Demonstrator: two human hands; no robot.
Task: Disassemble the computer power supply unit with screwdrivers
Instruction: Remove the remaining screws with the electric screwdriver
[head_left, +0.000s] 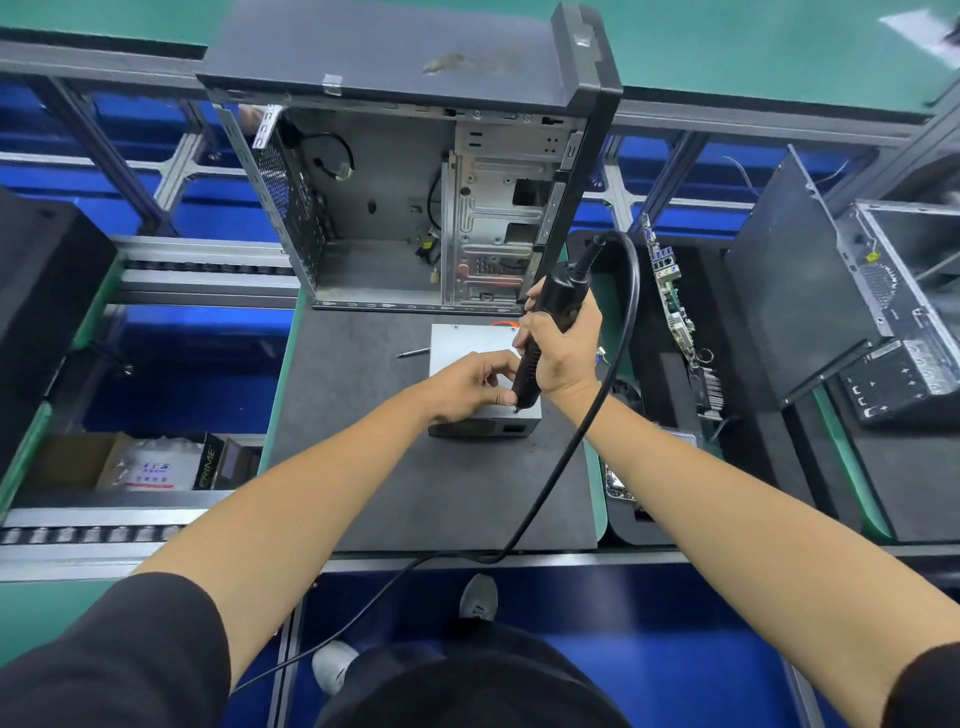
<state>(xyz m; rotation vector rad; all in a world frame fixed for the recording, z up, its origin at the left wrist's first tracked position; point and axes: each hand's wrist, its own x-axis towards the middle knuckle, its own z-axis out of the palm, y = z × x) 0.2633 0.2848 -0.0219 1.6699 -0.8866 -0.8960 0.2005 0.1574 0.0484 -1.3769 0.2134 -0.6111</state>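
Observation:
A grey metal power supply unit (467, 345) lies flat on the dark mat (358, 467) in front of me. My right hand (561, 348) is wrapped around a black corded electric screwdriver (545, 332), held tilted with its tip down at the unit's near right corner. My left hand (467, 384) rests on the unit's top, fingers pinched right beside the driver's tip. Whatever sits between those fingertips is too small to make out. The driver's black cable (597, 405) loops up and then down past my right forearm.
An open, emptied computer case (395, 208) stands just behind the unit. A thin loose screwdriver bit (413, 353) lies on the mat to the left. A motherboard (675, 306) and another case (852, 306) sit at the right. Cardboard boxes (130, 462) lie lower left.

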